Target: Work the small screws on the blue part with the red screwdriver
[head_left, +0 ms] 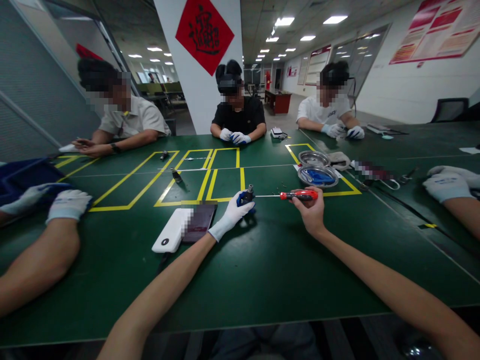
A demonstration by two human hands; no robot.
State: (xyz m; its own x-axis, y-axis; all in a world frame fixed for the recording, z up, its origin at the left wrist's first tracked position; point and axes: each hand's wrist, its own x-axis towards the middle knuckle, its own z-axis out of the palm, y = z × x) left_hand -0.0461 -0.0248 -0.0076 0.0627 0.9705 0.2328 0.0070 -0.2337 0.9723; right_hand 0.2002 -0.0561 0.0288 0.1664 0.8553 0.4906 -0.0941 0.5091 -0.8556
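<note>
My left hand (233, 214), in a white glove with blue fingertips, is closed around a small dark metal part (249, 193) held just above the green table (240, 270). My bare right hand (310, 210) grips the red and black handle of a screwdriver (300, 195). Its thin shaft runs left and its tip meets the small part. A white power bank (171, 231) and a dark phone (199, 222) lie side by side just left of my left hand.
Two round metal dishes (314, 167) stand right of the yellow taped boxes (187, 180); the nearer holds something blue. Small dark parts (176, 175) lie inside the boxes. Three people sit across the table. Other people's gloved hands rest at far left (63, 205) and far right (446, 184).
</note>
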